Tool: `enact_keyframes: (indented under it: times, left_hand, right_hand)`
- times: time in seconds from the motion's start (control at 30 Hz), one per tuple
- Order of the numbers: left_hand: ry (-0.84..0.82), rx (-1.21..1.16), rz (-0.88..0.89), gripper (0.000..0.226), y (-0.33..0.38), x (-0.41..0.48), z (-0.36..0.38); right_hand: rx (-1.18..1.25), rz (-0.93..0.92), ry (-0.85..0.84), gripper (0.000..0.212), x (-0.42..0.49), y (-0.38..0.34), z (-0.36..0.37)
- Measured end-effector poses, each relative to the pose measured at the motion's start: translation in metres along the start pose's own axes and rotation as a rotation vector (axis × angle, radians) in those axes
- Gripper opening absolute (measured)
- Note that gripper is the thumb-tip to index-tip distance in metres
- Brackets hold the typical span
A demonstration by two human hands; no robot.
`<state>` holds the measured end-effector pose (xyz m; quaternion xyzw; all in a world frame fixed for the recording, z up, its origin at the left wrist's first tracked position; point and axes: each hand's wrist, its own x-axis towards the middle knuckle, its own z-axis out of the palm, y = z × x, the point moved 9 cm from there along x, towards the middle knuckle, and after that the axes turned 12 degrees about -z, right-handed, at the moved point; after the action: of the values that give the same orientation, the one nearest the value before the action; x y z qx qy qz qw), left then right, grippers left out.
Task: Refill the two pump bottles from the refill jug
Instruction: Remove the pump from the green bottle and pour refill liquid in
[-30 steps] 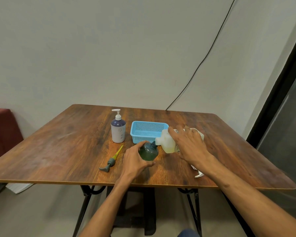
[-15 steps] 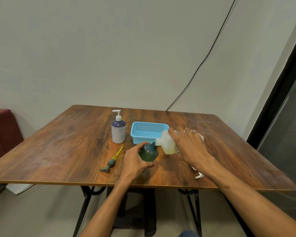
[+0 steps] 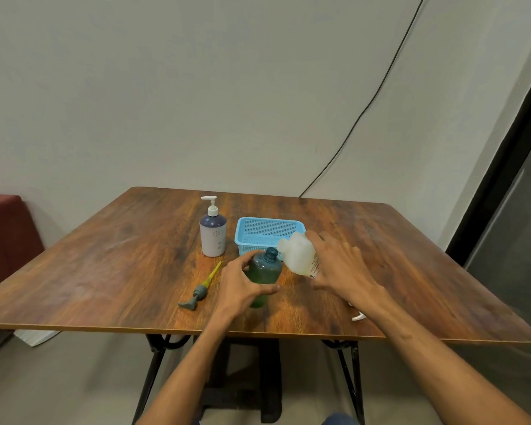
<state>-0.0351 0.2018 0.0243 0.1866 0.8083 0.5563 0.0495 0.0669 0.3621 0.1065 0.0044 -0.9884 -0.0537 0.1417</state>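
- The capped pump bottle stands on the surface, just left of the basket.
- The open bottle stands before the basket, with the refill jug just right of it.
- The loose pump lies left of the open bottle.

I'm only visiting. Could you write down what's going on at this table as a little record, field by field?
left hand: grips the green bottle, neck open
right hand: holds the jug tilted, spout close to the green bottle's neck
pump: lying on the table, left of the green bottle
white bottle: upright, unopened, left of the basket
basket: blue, behind the green bottle
pouring: cannot tell
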Motion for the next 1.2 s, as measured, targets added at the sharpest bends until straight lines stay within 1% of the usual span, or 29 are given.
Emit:
enact_keyframes:
  times: [0.07,0.23,0.3,0.4,0.5,0.63,0.87,1.03,1.1,1.2]
  left_hand:
    - [0.003,-0.023,-0.004,0.088,0.000,0.001,-0.002]
    - [0.003,-0.075,-0.034,0.082,-0.009,0.009,-0.008]
    - [-0.003,-0.097,-0.051,0.082,-0.015,0.013,-0.010]
    - [0.001,-0.103,-0.064,0.087,-0.020,0.018,-0.012]
    - [0.007,-0.115,-0.079,0.085,-0.022,0.022,-0.014]
    - [0.015,-0.130,-0.105,0.087,-0.027,0.026,-0.013]
    - [0.035,-0.138,-0.141,0.103,-0.039,0.026,-0.008]
    - [0.022,-0.133,-0.159,0.102,-0.043,0.029,-0.004]
    - [0.015,-0.130,-0.168,0.106,-0.045,0.030,-0.003]
    - [-0.006,-0.125,-0.178,0.114,-0.048,0.032,-0.001]
  right_hand:
    - [0.102,0.050,0.028,0.095,-0.001,0.008,0.004]
    - [0.432,0.177,0.180,0.088,-0.003,0.030,0.017]
    - [0.532,0.225,0.206,0.087,-0.004,0.039,0.030]
    - [0.628,0.293,0.223,0.088,-0.006,0.050,0.050]
    - [0.717,0.331,0.263,0.088,-0.007,0.056,0.065]
    - [0.790,0.371,0.317,0.096,-0.007,0.066,0.087]
    - [0.856,0.416,0.393,0.095,-0.010,0.071,0.103]
    - [0.881,0.443,0.397,0.094,-0.014,0.073,0.110]
    - [0.894,0.457,0.396,0.093,-0.015,0.074,0.113]
    - [0.925,0.468,0.391,0.096,-0.015,0.077,0.117]
